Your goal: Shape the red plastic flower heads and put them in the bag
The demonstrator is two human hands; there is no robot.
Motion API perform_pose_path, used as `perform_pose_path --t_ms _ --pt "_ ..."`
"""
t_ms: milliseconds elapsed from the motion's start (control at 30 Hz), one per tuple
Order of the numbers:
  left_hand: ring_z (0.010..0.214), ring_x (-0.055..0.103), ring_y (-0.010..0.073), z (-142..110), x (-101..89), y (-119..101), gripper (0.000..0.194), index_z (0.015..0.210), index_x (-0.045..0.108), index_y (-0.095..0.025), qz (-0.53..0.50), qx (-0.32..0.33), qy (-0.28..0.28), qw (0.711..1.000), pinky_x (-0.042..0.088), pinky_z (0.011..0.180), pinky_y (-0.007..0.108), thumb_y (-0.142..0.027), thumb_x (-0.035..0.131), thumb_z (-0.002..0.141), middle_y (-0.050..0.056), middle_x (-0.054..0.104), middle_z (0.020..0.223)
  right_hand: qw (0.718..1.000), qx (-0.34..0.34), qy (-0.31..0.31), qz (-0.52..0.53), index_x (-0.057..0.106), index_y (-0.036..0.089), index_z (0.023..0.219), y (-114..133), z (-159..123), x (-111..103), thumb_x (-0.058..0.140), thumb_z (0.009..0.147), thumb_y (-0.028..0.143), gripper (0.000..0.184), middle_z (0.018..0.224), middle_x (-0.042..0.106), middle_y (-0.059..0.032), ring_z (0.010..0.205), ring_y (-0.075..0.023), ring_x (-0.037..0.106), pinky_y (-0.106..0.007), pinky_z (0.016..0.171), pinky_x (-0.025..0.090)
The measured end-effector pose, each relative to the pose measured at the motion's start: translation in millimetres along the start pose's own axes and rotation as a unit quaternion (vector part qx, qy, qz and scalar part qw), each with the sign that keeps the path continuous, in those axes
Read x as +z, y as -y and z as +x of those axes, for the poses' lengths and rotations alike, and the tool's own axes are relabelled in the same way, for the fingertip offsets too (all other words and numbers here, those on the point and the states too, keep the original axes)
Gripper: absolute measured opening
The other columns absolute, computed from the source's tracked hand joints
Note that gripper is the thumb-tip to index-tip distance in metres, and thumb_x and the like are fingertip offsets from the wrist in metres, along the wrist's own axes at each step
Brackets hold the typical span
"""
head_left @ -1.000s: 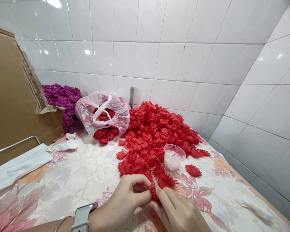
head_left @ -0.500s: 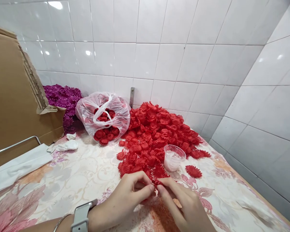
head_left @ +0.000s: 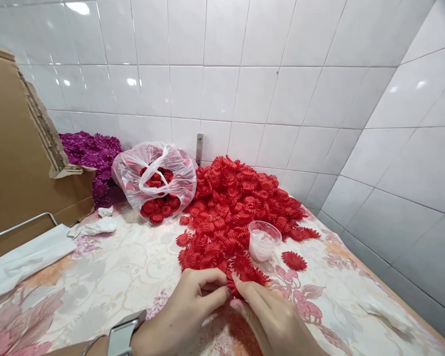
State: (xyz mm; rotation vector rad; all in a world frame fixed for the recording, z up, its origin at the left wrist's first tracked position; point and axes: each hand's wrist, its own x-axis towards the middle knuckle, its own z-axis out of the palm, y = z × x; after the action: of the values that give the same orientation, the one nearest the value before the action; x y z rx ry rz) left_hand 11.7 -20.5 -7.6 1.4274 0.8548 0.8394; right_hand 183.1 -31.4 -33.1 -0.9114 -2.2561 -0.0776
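Note:
Between my two hands is a red fabric flower, just in front of a large heap of similar red flowers. My left hand, with a watch on its wrist, pinches the flower's left side with thumb and forefinger. On the other side my right hand has its thumb and fingers closed on the same flower. Fingers partly cover it. A clear plastic cup with whitish contents stands at the heap's right front. One loose red flower lies right of the cup.
A tied clear plastic bag of red flowers sits left of the heap. Behind it are purple flowers. A cardboard box stands at far left, with white paper before it. A tiled wall bounds the floral-covered table.
Both hands stay at the flower; my right fingers have moved slightly left and closer to my left hand. The view has shifted a little, so the scene sits slightly further left.

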Motion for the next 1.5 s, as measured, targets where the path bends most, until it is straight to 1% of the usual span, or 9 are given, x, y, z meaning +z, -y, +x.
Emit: perform_pose_path --t_ms 167,333,400,567,667,900,1067,1267,1500 --pt "0.068 0.046 0.0121 -4.4 2.0 0.8 0.015 0.073 0.052 -0.016 0.026 0.007 0.016 1.000 0.034 0.063 0.022 -0.026 0.048 0.083 -0.001 0.052 0.072 0.998 0.017 -0.012 0.054 0.053 0.016 0.085 2.9 0.7 0.1 0.030 0.091 0.013 0.024 0.069 0.062 -0.0049 0.057 -0.0155 0.060 -0.025 0.053 0.045" --pt "0.071 0.043 0.0127 -6.0 4.7 4.0 0.014 0.077 0.048 -0.018 -0.009 -0.005 0.003 1.000 0.036 0.065 0.023 -0.030 0.046 0.083 0.000 0.048 0.078 0.967 0.181 0.024 0.177 0.052 0.020 0.077 13.3 4.4 -3.9 0.036 0.090 0.023 0.021 0.067 0.060 -0.0002 0.056 -0.0136 0.058 -0.023 0.052 0.042" --pt "0.069 0.041 0.0122 -3.9 4.8 3.3 0.014 0.073 0.045 -0.018 -0.010 -0.014 0.014 1.000 0.035 0.064 0.023 -0.028 0.046 0.083 -0.002 0.046 0.074 0.930 0.260 0.033 0.256 0.051 0.020 0.072 18.0 8.8 -6.1 0.038 0.089 0.031 0.025 0.063 0.060 0.0000 0.056 -0.0143 0.059 -0.024 0.053 0.043" --pt "0.065 0.043 0.0105 5.5 8.1 1.0 0.017 0.069 0.037 -0.019 -0.143 0.003 0.066 0.988 0.037 0.065 0.025 -0.026 0.045 0.082 -0.004 0.043 0.067 0.786 0.401 -0.008 0.469 0.052 0.018 0.068 22.5 20.8 -11.6 0.053 0.081 0.044 0.028 0.061 0.062 -0.0002 0.058 -0.0158 0.063 -0.027 0.059 0.051" --pt "0.067 0.043 0.0104 7.8 11.2 1.4 0.018 0.069 0.038 -0.019 -0.202 0.001 0.062 0.977 0.038 0.068 0.026 -0.028 0.049 0.080 -0.004 0.042 0.071 0.750 0.418 -0.049 0.510 0.055 0.017 0.067 21.6 24.2 -11.9 0.059 0.076 0.043 0.029 0.060 0.063 -0.0002 0.056 -0.0160 0.063 -0.027 0.058 0.052" --pt "0.071 0.046 0.0119 6.4 10.4 2.6 0.018 0.070 0.040 -0.019 -0.192 -0.018 0.016 0.981 0.038 0.072 0.028 -0.031 0.051 0.076 -0.004 0.043 0.071 0.676 0.440 -0.105 0.582 0.058 0.017 0.064 19.9 25.2 -7.2 0.067 0.070 0.041 0.026 0.060 0.064 -0.0006 0.056 -0.0176 0.064 -0.027 0.055 0.052" --pt "0.069 0.044 0.0110 8.6 6.3 6.2 0.013 0.069 0.039 -0.019 -0.071 0.003 -0.013 0.997 0.035 0.068 0.024 -0.025 0.046 0.079 -0.004 0.042 0.070 0.654 0.445 -0.128 0.599 0.060 0.017 0.065 22.1 25.4 -7.5 0.069 0.069 0.040 0.025 0.060 0.065 -0.0011 0.060 -0.0187 0.065 -0.026 0.055 0.052" --pt "0.070 0.043 0.0114 4.3 4.9 -1.5 0.011 0.071 0.039 -0.020 0.009 0.030 -0.012 0.999 0.037 0.069 0.025 -0.023 0.040 0.082 -0.003 0.043 0.073 0.606 0.477 -0.164 0.616 0.063 0.016 0.066 28.4 30.4 -14.4 0.077 0.060 0.034 0.024 0.062 0.066 0.0002 0.058 -0.0164 0.065 -0.023 0.051 0.051" --pt "0.068 0.052 0.0129 3.9 1.3 -4.3 0.012 0.074 0.034 -0.022 -0.089 0.009 -0.013 0.996 0.044 0.072 0.031 -0.029 0.038 0.082 -0.002 0.047 0.075 0.614 0.502 -0.200 0.575 0.060 0.014 0.062 16.4 35.1 -23.0 0.076 0.056 0.037 0.029 0.060 0.065 -0.0015 0.059 -0.0148 0.064 -0.022 0.057 0.054"
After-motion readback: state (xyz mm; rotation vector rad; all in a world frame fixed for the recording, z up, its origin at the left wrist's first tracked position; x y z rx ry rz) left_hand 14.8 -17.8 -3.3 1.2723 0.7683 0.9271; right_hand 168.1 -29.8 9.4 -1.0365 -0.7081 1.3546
